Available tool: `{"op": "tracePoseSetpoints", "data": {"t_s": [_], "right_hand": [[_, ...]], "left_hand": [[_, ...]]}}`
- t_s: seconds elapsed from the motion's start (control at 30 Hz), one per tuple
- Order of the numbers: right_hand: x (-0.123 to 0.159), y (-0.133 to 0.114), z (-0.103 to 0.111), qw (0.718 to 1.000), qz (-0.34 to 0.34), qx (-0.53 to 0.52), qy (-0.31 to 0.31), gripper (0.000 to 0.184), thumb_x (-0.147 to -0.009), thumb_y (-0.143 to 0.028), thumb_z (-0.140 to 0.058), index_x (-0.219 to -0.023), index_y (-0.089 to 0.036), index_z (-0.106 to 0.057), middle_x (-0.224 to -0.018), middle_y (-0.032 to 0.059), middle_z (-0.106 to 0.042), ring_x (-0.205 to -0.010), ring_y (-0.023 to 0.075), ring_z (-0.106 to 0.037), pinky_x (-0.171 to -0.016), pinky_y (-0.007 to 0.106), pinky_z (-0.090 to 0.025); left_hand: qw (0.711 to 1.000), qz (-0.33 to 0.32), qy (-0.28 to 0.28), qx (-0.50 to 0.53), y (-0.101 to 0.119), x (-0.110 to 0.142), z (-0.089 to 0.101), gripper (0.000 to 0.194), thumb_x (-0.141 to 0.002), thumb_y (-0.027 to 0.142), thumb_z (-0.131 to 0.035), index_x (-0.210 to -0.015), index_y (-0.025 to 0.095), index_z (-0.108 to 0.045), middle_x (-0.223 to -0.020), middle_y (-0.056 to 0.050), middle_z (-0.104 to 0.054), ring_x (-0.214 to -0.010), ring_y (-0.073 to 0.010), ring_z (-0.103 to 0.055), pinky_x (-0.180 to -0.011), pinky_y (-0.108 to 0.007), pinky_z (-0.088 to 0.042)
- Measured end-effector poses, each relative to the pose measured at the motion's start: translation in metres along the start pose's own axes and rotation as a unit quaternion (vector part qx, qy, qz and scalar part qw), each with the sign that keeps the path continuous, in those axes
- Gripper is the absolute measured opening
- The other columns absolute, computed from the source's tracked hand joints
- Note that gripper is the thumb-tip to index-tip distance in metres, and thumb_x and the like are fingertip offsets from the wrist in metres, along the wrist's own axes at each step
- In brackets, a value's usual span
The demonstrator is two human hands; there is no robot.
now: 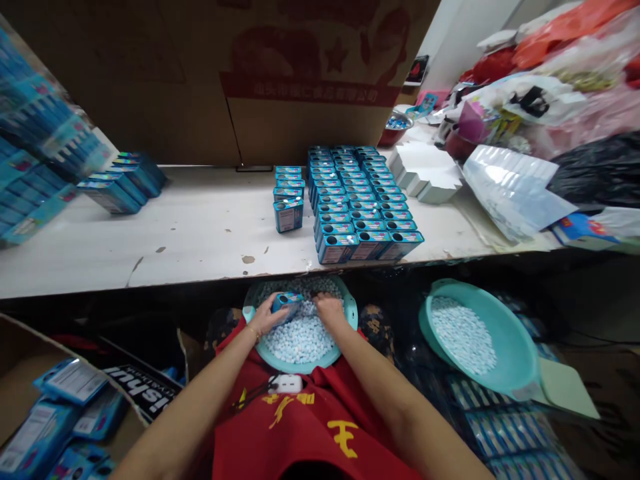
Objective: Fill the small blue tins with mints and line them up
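Observation:
My left hand (270, 315) grips a small blue box (287, 301) with a dark round opening on its top, above the left part of a turquoise basin (294, 367). The basin sits on my lap, filled with small white and pale blue pellets (299, 339) that look like candies. On the basin's right side, my right hand (329, 310) reaches into the pellets with its fingers curled. Its fingertips are partly hidden, so what they hold is unclear. Rows of similar blue boxes (350, 207) stand upright on the white table just beyond.
A short row of boxes (289, 215) stands left of the big block, and another group (123, 185) lies farther left. A large carton (310, 120) walls the table's back. To my right is a second turquoise basin (513, 327) of pellets. An open carton (75, 347) holds blue packs at lower left.

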State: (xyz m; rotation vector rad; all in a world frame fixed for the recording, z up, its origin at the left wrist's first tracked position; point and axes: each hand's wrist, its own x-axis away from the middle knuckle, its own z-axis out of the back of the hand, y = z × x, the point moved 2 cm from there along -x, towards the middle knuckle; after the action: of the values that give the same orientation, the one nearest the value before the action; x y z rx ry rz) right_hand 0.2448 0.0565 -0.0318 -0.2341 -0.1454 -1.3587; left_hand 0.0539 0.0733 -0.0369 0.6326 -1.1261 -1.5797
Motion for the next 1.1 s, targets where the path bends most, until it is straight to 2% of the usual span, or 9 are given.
{"op": "tracePoseSetpoints", "data": {"t_s": [0.07, 0.13, 0.23, 0.33, 0.43, 0.6, 0.73, 0.9, 1.1], "right_hand": [[0.017, 0.001, 0.001, 1.000, 0.012, 0.000, 0.006, 0.036, -0.082, -0.014, -0.030, -0.111, -0.017, -0.051, -0.099, 0.0099, -0.056, -0.088, 0.0177, -0.049, -0.069, 0.025, -0.037], [0.037, 0.012, 0.006, 1.000, 0.012, 0.010, 0.017, 0.038, -0.083, -0.015, -0.029, -0.117, -0.020, -0.047, -0.099, 0.0092, -0.056, -0.088, 0.0172, -0.048, -0.071, 0.025, -0.036], [0.060, 0.035, 0.015, 0.999, -0.026, 0.029, 0.019, 0.038, -0.083, -0.017, -0.030, -0.115, -0.022, -0.048, -0.096, 0.0094, -0.056, -0.087, 0.0175, -0.049, -0.069, 0.025, -0.036], [0.064, 0.047, 0.015, 0.997, -0.077, -0.002, -0.025, 0.034, -0.081, -0.016, -0.031, -0.101, -0.021, -0.058, -0.091, 0.0099, -0.058, -0.084, 0.0178, -0.052, -0.066, 0.025, -0.036], [0.051, 0.030, 0.001, 0.991, -0.083, -0.091, -0.054, 0.032, -0.078, -0.014, -0.035, -0.092, -0.020, -0.062, -0.089, 0.0093, -0.061, -0.084, 0.0188, -0.054, -0.067, 0.026, -0.037], [0.025, -0.013, -0.029, 0.981, -0.086, -0.165, -0.046, 0.038, -0.071, -0.009, -0.038, -0.094, -0.025, -0.063, -0.096, 0.0048, -0.063, -0.091, 0.0177, -0.054, -0.071, 0.024, -0.037], [0.022, -0.010, -0.034, 0.972, -0.091, -0.214, -0.037, 0.046, -0.067, -0.006, -0.036, -0.101, -0.026, -0.061, -0.103, 0.0011, -0.062, -0.096, 0.0155, -0.053, -0.074, 0.021, -0.037], [0.036, 0.020, -0.006, 0.962, -0.052, -0.267, -0.024, 0.044, -0.067, -0.006, -0.035, -0.094, -0.024, -0.065, -0.087, 0.0005, -0.066, -0.083, 0.0137, -0.057, -0.067, 0.019, -0.038], [0.048, 0.024, 0.064, 0.959, 0.035, -0.281, -0.028, 0.044, -0.066, -0.006, -0.034, -0.092, -0.024, -0.065, -0.080, -0.0005, -0.066, -0.079, 0.0124, -0.057, -0.064, 0.017, -0.037]], "left_hand": [[0.999, -0.011, -0.045, 0.013, 0.007, 0.012, -0.004, 0.046, -0.065, 0.034, -0.056, -0.107, 0.017, -0.049, -0.094, -0.004, -0.060, -0.088, -0.0189, -0.055, -0.084, -0.034, -0.041], [0.998, -0.021, -0.054, 0.031, 0.012, 0.028, -0.001, 0.044, -0.067, 0.033, -0.055, -0.108, 0.018, -0.047, -0.099, -0.004, -0.058, -0.093, -0.0192, -0.053, -0.087, -0.034, -0.039], [0.998, -0.023, 0.001, 0.051, 0.011, 0.049, 0.013, 0.044, -0.068, 0.033, -0.055, -0.109, 0.017, -0.046, -0.104, -0.006, -0.056, -0.097, -0.0201, -0.052, -0.090, -0.035, -0.037], [0.996, 0.004, 0.071, 0.054, 0.002, 0.053, 0.024, 0.046, -0.067, 0.036, -0.055, -0.108, 0.016, -0.046, -0.104, -0.007, -0.056, -0.098, -0.0208, -0.052, -0.090, -0.036, -0.037], [0.991, 0.043, 0.085, 0.098, -0.005, 0.045, 0.019, 0.045, -0.066, 0.038, -0.056, -0.104, 0.016, -0.047, -0.101, -0.006, -0.057, -0.095, -0.0205, -0.053, -0.088, -0.036, -0.039], [0.974, 0.084, 0.028, 0.209, -0.002, 0.033, -0.003, 0.046, -0.067, 0.039, -0.055, -0.105, 0.016, -0.045, -0.099, -0.007, -0.058, -0.090, -0.0196, -0.055, -0.083, -0.037, -0.042], [0.980, 0.050, 0.044, 0.186, 0.001, 0.040, 0.009, 0.047, -0.068, 0.037, -0.054, -0.109, 0.017, -0.043, -0.106, -0.007, -0.054, -0.098, -0.0203, -0.051, -0.088, -0.037, -0.039], [0.993, -0.007, 0.094, 0.064, 0.001, 0.055, 0.038, 0.049, -0.067, 0.034, -0.056, -0.111, 0.018, -0.043, -0.106, -0.007, -0.054, -0.099, -0.0210, -0.050, -0.091, -0.038, -0.036], [0.997, -0.047, 0.051, 0.017, 0.020, 0.053, 0.019, 0.042, -0.071, 0.031, -0.051, -0.110, 0.017, -0.043, -0.107, -0.007, -0.053, -0.100, -0.0193, -0.049, -0.091, -0.035, -0.036]]}}
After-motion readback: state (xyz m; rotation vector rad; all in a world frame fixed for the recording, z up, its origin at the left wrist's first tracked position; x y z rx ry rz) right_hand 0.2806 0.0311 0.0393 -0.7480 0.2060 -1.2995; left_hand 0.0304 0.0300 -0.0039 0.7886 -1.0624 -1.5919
